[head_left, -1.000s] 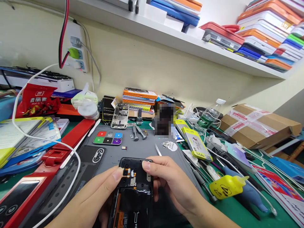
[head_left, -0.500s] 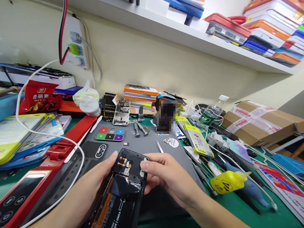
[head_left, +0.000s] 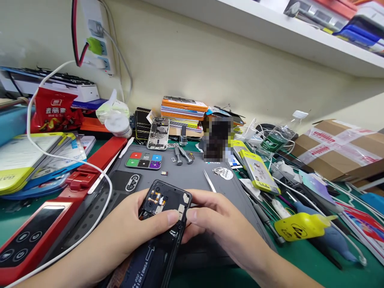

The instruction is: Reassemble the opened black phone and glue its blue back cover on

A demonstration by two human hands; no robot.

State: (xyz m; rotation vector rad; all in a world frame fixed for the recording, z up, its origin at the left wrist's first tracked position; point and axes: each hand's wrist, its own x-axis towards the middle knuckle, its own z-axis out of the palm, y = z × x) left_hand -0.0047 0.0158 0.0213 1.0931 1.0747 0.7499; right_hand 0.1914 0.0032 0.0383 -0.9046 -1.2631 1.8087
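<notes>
An opened black smartphone (head_left: pixel 171 196) is tilted upright near the bottom centre, with its camera parts and dark battery showing. My left hand (head_left: pixel 147 228) is closed round its left side, the thumb lying across the inner frame beside a pale metal plate. Against the upper right edge, my right hand (head_left: pixel 216 214) grips the phone, thumb bent at the rim and fingers behind. Beyond it lie tweezers (head_left: pixel 209 181) and a small gold-and-dark piece (head_left: pixel 164 173) on the grey work mat (head_left: pixel 186 172). A dark phone back cover (head_left: pixel 120 182) rests left of the phone.
A red device (head_left: pixel 67 192) and white cable (head_left: pixel 109 192) run along the left. Screwdrivers (head_left: pixel 181 156), a colour-block palette (head_left: pixel 144 161) and an opened phone (head_left: pixel 158 134) sit farther back. On the right are a yellow bottle (head_left: pixel 300 227), a water bottle (head_left: pixel 279 138) and a cardboard box (head_left: pixel 342 148).
My left thumb has moved from the phone's top left edge across its inner frame. My right thumb has shifted off the pale plate to the right rim. The camera view has turned slightly.
</notes>
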